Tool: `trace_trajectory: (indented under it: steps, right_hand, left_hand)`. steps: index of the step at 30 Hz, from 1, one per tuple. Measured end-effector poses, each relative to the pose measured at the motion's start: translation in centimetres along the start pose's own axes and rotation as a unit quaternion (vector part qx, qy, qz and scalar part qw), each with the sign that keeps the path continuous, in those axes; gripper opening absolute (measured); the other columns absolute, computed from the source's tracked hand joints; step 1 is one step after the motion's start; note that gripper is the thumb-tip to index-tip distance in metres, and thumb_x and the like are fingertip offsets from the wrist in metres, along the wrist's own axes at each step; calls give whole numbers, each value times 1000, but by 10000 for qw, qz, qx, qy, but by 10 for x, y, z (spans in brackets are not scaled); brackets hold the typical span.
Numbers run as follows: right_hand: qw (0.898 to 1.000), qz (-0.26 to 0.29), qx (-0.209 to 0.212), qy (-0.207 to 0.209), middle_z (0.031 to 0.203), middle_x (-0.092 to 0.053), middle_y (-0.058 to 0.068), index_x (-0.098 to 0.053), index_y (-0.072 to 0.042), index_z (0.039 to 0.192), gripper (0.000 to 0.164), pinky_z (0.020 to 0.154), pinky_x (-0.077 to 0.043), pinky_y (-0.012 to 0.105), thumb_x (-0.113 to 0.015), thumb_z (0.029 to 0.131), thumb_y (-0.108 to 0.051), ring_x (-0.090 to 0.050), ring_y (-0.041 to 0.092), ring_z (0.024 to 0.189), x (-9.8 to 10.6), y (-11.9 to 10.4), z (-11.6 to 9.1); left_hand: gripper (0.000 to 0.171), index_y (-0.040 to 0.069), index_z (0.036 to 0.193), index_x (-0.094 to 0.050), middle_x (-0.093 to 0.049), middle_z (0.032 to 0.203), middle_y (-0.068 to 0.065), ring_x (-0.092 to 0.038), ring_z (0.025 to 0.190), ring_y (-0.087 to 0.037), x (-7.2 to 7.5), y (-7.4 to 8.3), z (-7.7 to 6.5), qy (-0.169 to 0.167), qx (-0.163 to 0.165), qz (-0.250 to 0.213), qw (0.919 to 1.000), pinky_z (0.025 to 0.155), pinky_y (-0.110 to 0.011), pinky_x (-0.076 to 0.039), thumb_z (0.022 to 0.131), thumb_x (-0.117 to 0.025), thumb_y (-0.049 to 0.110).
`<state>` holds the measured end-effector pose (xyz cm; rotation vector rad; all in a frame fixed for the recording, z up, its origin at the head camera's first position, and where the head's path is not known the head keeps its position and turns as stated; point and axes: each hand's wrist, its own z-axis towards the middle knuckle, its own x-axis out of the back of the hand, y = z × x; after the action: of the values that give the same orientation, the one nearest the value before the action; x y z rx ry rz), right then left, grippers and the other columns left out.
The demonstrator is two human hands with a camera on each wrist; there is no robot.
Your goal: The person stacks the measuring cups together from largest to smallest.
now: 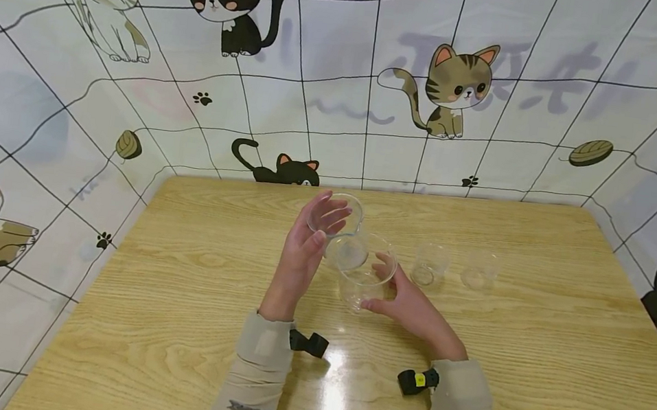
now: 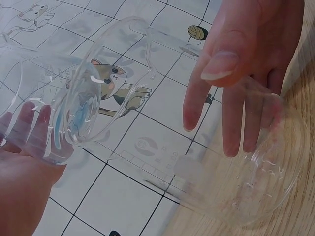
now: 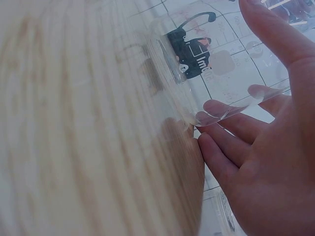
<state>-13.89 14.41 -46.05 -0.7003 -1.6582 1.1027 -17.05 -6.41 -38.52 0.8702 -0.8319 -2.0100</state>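
In the head view my left hand [image 1: 301, 243] holds a clear glass beaker [image 1: 333, 235] tilted, its thumb on the near side and its fingers seen through the glass. The base of this beaker appears to sit inside the mouth of a second, larger-looking glass beaker [image 1: 354, 295]. My right hand [image 1: 411, 306] grips that second beaker from the right, thumb in front and fingers behind. In the left wrist view the rim [image 2: 147, 54] with its spout surrounds the end of the tilted beaker. Printed marks show on the glass [image 3: 226, 64] in the right wrist view.
Two smaller clear glass vessels, one [image 1: 429, 267] near my right hand and another [image 1: 479, 273] farther right, stand on the wooden table [image 1: 182, 324]. A cat-patterned, grid-lined cloth [image 1: 328, 115] rises behind the table and along both sides.
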Motion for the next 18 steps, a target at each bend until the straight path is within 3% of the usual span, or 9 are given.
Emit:
trace_trajectory:
  steps: [18]
  right_hand:
    - [10000,-75,-4,32,135,-37,-6,-17,-45,135,86,93,-33,50,-72,68,-48,-39,22,120,0,2,1]
  left_hand:
    - [75,3,137,-26,-37,131,-22,-35,121,-40,1,-1,0,-2,17,-5,10000,99,-55,-22,82,-60,43]
